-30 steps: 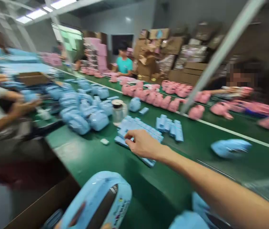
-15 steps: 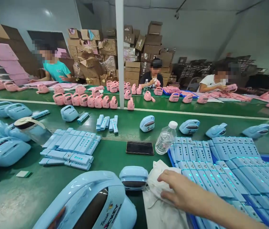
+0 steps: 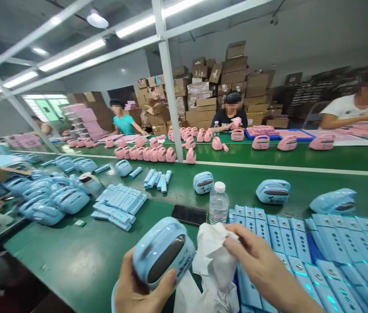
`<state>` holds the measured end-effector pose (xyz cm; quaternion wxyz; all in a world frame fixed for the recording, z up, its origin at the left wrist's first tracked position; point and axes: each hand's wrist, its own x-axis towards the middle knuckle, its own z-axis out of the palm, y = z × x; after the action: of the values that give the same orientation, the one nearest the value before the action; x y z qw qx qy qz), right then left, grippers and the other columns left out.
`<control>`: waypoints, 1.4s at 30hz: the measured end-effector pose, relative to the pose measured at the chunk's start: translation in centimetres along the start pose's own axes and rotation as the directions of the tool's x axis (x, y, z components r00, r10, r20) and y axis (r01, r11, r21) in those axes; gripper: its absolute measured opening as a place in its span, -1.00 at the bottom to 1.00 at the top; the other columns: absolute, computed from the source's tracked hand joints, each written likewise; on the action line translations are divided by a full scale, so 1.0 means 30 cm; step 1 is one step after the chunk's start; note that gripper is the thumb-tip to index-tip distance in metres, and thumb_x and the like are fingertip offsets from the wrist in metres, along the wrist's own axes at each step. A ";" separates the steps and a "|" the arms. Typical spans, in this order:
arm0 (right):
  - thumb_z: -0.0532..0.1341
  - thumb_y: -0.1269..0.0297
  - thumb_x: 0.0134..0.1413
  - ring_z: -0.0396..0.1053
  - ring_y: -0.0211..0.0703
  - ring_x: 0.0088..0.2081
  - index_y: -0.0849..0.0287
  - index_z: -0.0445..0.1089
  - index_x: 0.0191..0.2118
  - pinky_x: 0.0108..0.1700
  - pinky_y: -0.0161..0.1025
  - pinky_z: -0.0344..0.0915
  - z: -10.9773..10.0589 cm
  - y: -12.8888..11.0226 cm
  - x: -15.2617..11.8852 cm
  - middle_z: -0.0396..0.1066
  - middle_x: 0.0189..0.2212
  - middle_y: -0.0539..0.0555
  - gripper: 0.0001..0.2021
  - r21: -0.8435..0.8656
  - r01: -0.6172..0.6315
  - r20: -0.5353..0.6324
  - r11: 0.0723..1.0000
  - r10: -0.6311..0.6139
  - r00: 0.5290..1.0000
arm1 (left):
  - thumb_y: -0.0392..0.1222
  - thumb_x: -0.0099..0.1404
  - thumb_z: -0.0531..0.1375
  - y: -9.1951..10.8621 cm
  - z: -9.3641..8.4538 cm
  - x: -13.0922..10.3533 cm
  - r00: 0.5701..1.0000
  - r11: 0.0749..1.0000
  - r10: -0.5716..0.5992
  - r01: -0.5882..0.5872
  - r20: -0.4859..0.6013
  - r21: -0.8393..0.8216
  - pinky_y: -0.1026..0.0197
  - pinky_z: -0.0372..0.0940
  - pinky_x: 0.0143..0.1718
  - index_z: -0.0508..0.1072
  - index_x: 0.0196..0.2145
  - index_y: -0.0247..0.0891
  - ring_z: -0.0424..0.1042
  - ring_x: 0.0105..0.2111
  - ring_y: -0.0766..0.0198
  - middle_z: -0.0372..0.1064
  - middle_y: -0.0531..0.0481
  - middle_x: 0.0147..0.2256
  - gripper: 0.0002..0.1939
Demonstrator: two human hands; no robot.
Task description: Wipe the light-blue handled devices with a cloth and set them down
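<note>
Cloth (image 3: 214,256), white and crumpled, hangs nearer you than the clear water bottle (image 3: 219,204) on the green table (image 3: 73,256). Your right hand (image 3: 257,252) pinches its upper part in the fingertips; how the rest of those fingers lie you cannot tell, as they are partly hidden. Your left hand (image 3: 138,295) grips the light-blue handled casing (image 3: 164,258), thumb pressed below its dark window and fingers wrapped around its left end. You have that casing tilted, nearer you than the bottle and to its left, just beside the cloth; whether the two touch cannot be told. Just left of the bottle lies the black phone (image 3: 189,214). Right of the bottle you have rows of blue button strips (image 3: 296,230), and well to its left a smaller blue stack (image 3: 118,202). Beyond the bottle, slightly left, stands another blue casing (image 3: 203,182). Farther beyond, a co-worker (image 3: 231,117) in black holds something pink.
</note>
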<state>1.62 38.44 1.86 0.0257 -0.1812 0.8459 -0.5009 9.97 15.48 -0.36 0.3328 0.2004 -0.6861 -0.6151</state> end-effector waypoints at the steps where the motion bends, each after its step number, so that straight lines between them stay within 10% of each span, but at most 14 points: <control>1: 0.02 -0.02 0.50 0.56 -0.04 -0.11 0.05 0.38 -0.11 -0.13 -0.21 0.56 -0.011 0.001 -0.009 0.53 -0.05 0.11 -0.69 0.107 0.006 -0.045 0.994 -0.001 0.999 | 0.13 -0.03 0.54 -0.007 0.020 -0.006 0.999 0.999 0.038 -0.038 0.035 0.016 0.24 0.59 -0.19 0.46 0.02 -0.13 0.64 -0.25 0.15 0.62 0.04 -0.17 -0.30; 4: 0.25 0.05 0.39 0.58 -0.05 -0.10 0.05 0.43 -0.20 -0.17 -0.30 0.56 0.021 -0.001 -0.042 0.52 0.09 0.13 -0.80 0.124 0.223 -0.164 0.967 -0.202 0.966 | 0.03 0.00 0.51 -0.024 0.086 -0.035 0.986 0.989 0.133 -0.138 0.097 0.055 0.16 0.55 0.00 0.46 0.03 -0.12 0.64 -0.13 0.09 0.62 0.01 -0.11 -0.35; 8: 0.23 0.43 0.37 0.54 -0.08 -0.06 -0.01 0.42 0.01 0.02 -0.26 0.51 0.100 -0.021 -0.050 0.57 -0.04 0.07 -0.80 -0.055 0.683 -0.171 0.728 -0.681 0.712 | 0.06 0.04 0.47 -0.021 0.135 -0.048 0.930 0.959 0.279 -0.283 0.238 -0.019 0.08 0.56 0.00 0.48 0.07 -0.15 0.63 -0.12 0.02 0.62 -0.07 -0.08 -0.35; 13: 0.27 0.33 0.38 0.58 -0.13 -0.15 -0.01 0.43 -0.02 -0.14 -0.38 0.53 0.161 -0.042 -0.009 0.58 -0.13 0.03 -0.87 -0.135 0.454 -0.423 0.881 -0.466 0.777 | -0.08 0.07 0.43 -0.012 0.092 0.054 0.879 0.943 0.319 -0.333 0.355 -0.023 0.03 0.50 0.13 0.46 0.14 -0.13 0.61 0.02 -0.01 0.58 -0.09 0.06 -0.34; 17: 0.14 0.30 0.50 0.57 -0.14 -0.06 -0.04 0.44 0.04 0.07 -0.32 0.48 0.257 -0.086 0.025 0.59 -0.08 0.02 -0.83 -0.160 0.674 -0.229 0.722 -0.691 0.686 | -0.01 0.03 0.45 -0.026 0.065 0.155 0.829 0.935 0.346 -0.341 0.439 -0.094 0.06 0.58 -0.04 0.50 0.09 -0.11 0.64 -0.13 -0.02 0.63 -0.11 -0.03 -0.36; 23: 0.29 0.06 0.36 0.58 -0.17 -0.22 0.02 0.49 -0.10 -0.23 -0.44 0.50 0.232 -0.039 0.115 0.59 -0.26 -0.02 -0.82 0.050 0.117 -0.308 0.992 -0.096 0.946 | -0.14 -0.02 0.42 0.022 0.024 0.267 0.865 0.992 0.071 -0.008 0.497 -0.128 0.20 0.52 -0.10 0.44 0.06 -0.13 0.63 -0.17 0.10 0.63 -0.01 -0.11 -0.36; 27: 0.32 -0.11 0.28 0.59 -0.14 -0.27 0.06 0.53 -0.12 -0.30 -0.44 0.52 0.244 -0.063 0.115 0.60 -0.29 0.01 -0.67 0.221 0.011 -0.410 0.975 0.083 0.909 | -0.03 -0.04 0.48 0.069 -0.011 0.298 0.840 0.953 -0.061 0.209 0.539 -0.219 0.13 0.53 -0.04 0.40 0.10 -0.13 0.63 -0.06 -0.02 0.63 -0.06 -0.03 -0.26; 30: 0.34 0.22 0.33 0.57 -0.23 -0.23 -0.04 0.51 -0.04 -0.16 -0.49 0.50 0.291 -0.157 0.107 0.62 -0.21 -0.07 -0.86 -0.009 0.371 -0.409 0.928 -0.342 0.846 | -0.05 -0.08 0.51 0.076 -0.017 0.284 0.861 0.973 0.029 0.092 0.507 -0.212 0.17 0.50 -0.07 0.43 0.10 -0.12 0.63 -0.13 0.04 0.63 -0.04 -0.07 -0.24; 33: 0.33 0.51 0.24 0.55 -0.15 -0.08 -0.02 0.52 0.04 0.09 -0.32 0.46 0.299 -0.216 0.113 0.64 -0.07 -0.02 -0.67 -0.167 0.752 -0.187 0.638 -0.769 0.611 | -0.09 -0.10 0.51 0.071 -0.019 0.260 0.848 0.974 0.142 -0.027 0.510 -0.225 0.23 0.48 -0.17 0.50 0.03 -0.13 0.60 -0.26 0.12 0.64 0.01 -0.18 -0.31; 35: 0.31 0.45 0.28 0.54 -0.12 -0.08 -0.02 0.55 -0.01 0.02 -0.29 0.48 0.269 -0.198 0.115 0.63 -0.07 0.00 -0.75 -0.112 0.649 -0.261 0.753 -0.652 0.712 | -0.10 -0.10 0.53 0.070 -0.024 0.250 0.876 0.973 0.072 0.044 0.478 -0.227 0.23 0.49 -0.17 0.53 -0.02 -0.16 0.60 -0.24 0.12 0.65 0.00 -0.19 -0.36; 38: 0.34 0.08 0.31 0.54 -0.05 -0.20 0.02 0.61 -0.12 -0.22 -0.28 0.47 0.221 -0.119 0.097 0.61 -0.25 0.02 -0.82 0.181 0.158 -0.317 0.971 -0.095 0.944 | -0.01 -0.04 0.56 0.079 -0.029 0.240 0.884 0.894 -0.191 0.336 0.427 -0.296 0.08 0.57 -0.18 0.47 0.05 -0.22 0.65 -0.18 -0.02 0.67 -0.12 -0.14 -0.28; 42: 0.46 -0.14 0.12 0.56 0.00 -0.21 0.07 0.53 0.04 -0.24 -0.23 0.50 0.255 -0.081 0.047 0.61 -0.22 0.05 -0.50 0.722 -0.058 -0.145 0.689 0.232 0.962 | 0.09 0.23 0.43 0.097 0.005 0.222 0.791 0.697 -0.361 0.581 0.495 -0.421 0.07 0.60 -0.22 0.48 0.13 -0.27 0.69 -0.14 -0.07 0.69 -0.19 -0.15 -0.38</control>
<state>2.70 30.50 0.34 0.0375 -0.0315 0.5956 -0.8018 5.62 11.49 3.87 0.0661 0.1464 -0.4517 -0.8776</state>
